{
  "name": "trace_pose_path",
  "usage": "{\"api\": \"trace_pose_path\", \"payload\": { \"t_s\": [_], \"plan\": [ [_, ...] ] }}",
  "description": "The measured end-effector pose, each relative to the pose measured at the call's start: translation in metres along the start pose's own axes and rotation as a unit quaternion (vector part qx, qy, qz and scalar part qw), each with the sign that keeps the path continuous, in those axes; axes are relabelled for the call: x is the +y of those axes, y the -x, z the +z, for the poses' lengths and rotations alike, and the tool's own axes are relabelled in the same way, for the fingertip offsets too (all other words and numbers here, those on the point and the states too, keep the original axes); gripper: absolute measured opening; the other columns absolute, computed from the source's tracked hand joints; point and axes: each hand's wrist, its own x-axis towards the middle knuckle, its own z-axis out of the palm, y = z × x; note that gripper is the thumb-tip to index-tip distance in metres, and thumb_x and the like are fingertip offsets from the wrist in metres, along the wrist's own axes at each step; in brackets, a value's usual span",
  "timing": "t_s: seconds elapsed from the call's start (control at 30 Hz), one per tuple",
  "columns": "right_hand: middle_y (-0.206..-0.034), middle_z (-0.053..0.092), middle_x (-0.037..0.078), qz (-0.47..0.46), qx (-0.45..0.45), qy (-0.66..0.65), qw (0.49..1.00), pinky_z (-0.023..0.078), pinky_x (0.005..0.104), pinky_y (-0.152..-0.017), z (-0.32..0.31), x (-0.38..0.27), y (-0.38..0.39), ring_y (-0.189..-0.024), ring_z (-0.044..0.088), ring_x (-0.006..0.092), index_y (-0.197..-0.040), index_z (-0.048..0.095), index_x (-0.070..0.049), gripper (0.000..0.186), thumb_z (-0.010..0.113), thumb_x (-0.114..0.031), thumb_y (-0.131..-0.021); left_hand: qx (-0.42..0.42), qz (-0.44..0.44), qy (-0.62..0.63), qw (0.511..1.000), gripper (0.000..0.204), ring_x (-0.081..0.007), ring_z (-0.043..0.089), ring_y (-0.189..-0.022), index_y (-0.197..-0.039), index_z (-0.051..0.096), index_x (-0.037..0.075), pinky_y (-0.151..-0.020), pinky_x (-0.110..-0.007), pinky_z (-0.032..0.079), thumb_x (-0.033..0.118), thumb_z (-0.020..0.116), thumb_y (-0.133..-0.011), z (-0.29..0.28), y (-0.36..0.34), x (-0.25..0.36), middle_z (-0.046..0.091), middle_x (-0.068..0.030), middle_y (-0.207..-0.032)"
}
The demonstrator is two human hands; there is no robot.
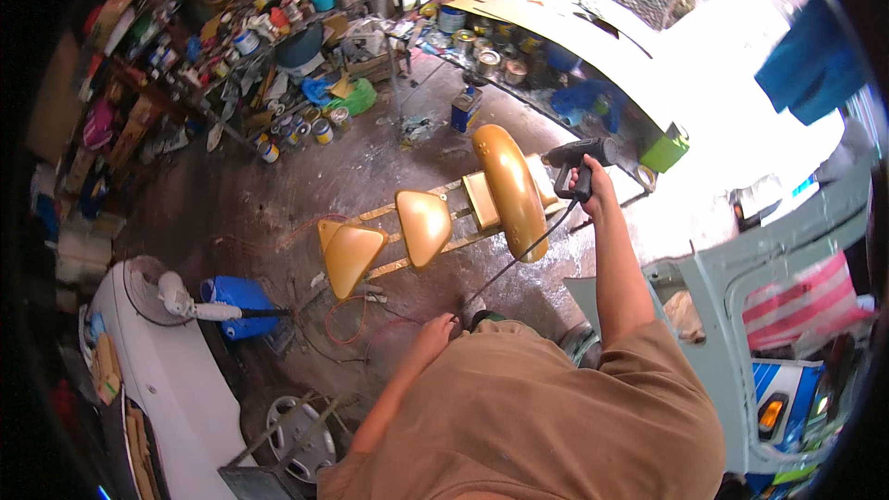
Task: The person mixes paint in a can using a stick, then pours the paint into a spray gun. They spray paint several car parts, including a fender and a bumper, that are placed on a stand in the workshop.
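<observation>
My right hand (597, 187) is wrapped round the handle of a black heat gun (582, 152), whose nozzle points left at a curved gold-painted fender (512, 193). A black cord (519, 257) hangs from the gun's handle and runs down toward my left hand (433, 333). That hand is low by my waist, its fingers curled at the cord's lower stretch; the exact grip is small and partly hidden. Left of the fender, a gold four-sided panel (423, 227) and a gold triangular panel (355, 257) rest on a low slatted rack (389, 268). The gun and fender are apart.
A workbench (639, 88) with paint cans stands at the back right, and cluttered shelves line the left. On the floor are a blue-and-white can (466, 109), a blue container (243, 306) and loose hoses. A pedestal fan (171, 296) stands left; a grey vehicle door frame (732, 352) stands right.
</observation>
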Motion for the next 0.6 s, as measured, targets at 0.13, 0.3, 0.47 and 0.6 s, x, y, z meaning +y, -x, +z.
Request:
{"api": "trace_pose_path", "payload": {
  "t_s": [0.13, 0.3, 0.47, 0.6],
  "plan": [
    [-0.075, 0.060, 0.009, 0.006, -0.053, 0.070, 0.996, 0.054, 0.0348, -0.055, 0.057, -0.006, -0.036, -0.062, 0.060, 0.0200, -0.099, 0.056, -0.003, 0.028, 0.064, -0.030, -0.097, 0.032, -0.013, 0.036, 0.999, 0.022, -0.0433, 0.063, -0.104, -0.112, 0.064, 0.003, -0.088, -0.049, 0.051, 0.018, 0.054, -0.100, 0.003, -0.013, 0.007, 0.068, -0.0238, -0.108],
    [-0.076, 0.061, 0.009, -0.044, -0.098, 0.189, 0.976, 0.054, 0.0320, -0.051, 0.138, 0.010, -0.041, -0.057, 0.060, 0.0181, -0.102, 0.056, -0.003, 0.031, 0.066, -0.032, -0.096, 0.080, -0.046, 0.057, 0.994, 0.019, -0.0427, 0.064, -0.102, -0.110, 0.065, 0.005, -0.086, -0.049, 0.051, 0.017, 0.054, -0.099, 0.009, -0.010, 0.008, 0.068, -0.0227, -0.105],
    [-0.070, 0.056, 0.004, -0.066, -0.166, 0.350, 0.920, 0.051, 0.0322, -0.047, 0.191, 0.024, -0.028, -0.053, 0.057, 0.0162, -0.097, 0.051, -0.006, 0.026, 0.066, -0.026, -0.095, 0.093, -0.085, 0.075, 0.989, 0.020, -0.0424, 0.064, -0.102, -0.111, 0.063, 0.007, -0.085, -0.050, 0.050, 0.019, 0.053, -0.100, 0.026, -0.005, -0.013, 0.068, -0.0207, -0.107],
    [-0.067, 0.055, 0.003, -0.074, -0.210, 0.518, 0.826, 0.049, 0.0329, -0.044, 0.217, 0.041, 0.010, -0.049, 0.055, 0.0161, -0.094, 0.052, -0.005, 0.023, 0.066, -0.023, -0.094, 0.091, -0.088, 0.070, 0.990, 0.022, -0.0427, 0.064, -0.103, -0.112, 0.063, 0.006, -0.086, -0.050, 0.050, 0.020, 0.051, -0.100, 0.032, 0.009, -0.021, 0.068, -0.0204, -0.109]
  ]
}}
